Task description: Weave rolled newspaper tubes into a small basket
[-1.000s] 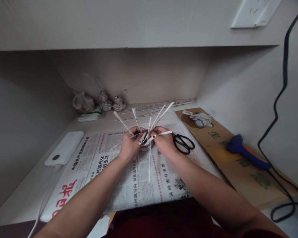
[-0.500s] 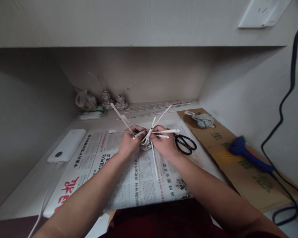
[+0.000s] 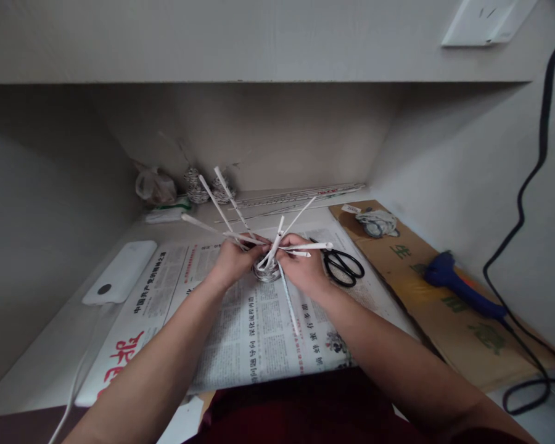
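Observation:
Between my hands is a small woven paper piece [image 3: 267, 272], with several rolled paper sticks [image 3: 229, 196] poking out of it in all directions. My left hand [image 3: 240, 256] is closed on its left side, with sticks crossing over the fingers. On the other side my right hand [image 3: 302, 262] pinches the piece near the base of its right-hand sticks. One thin paper strip [image 3: 288, 300] hangs down toward me over the newspaper [image 3: 231, 333]. Black-handled scissors [image 3: 345, 268] lie just right of my right hand, their blades partly hidden.
A white power bank [image 3: 120, 273] with a cable lies at left. Behind are a plastic bag [image 3: 155, 186], two woven paper pieces [image 3: 197, 187] and long paper sticks [image 3: 300, 198]. At right, cardboard [image 3: 411, 290] carries a blue glue gun [image 3: 462, 287] and a crumpled cloth [image 3: 378, 223].
The sticks on the left have swung upward and spread apart, and my left hand has shifted slightly left. My right hand keeps its hold. The view has moved a little.

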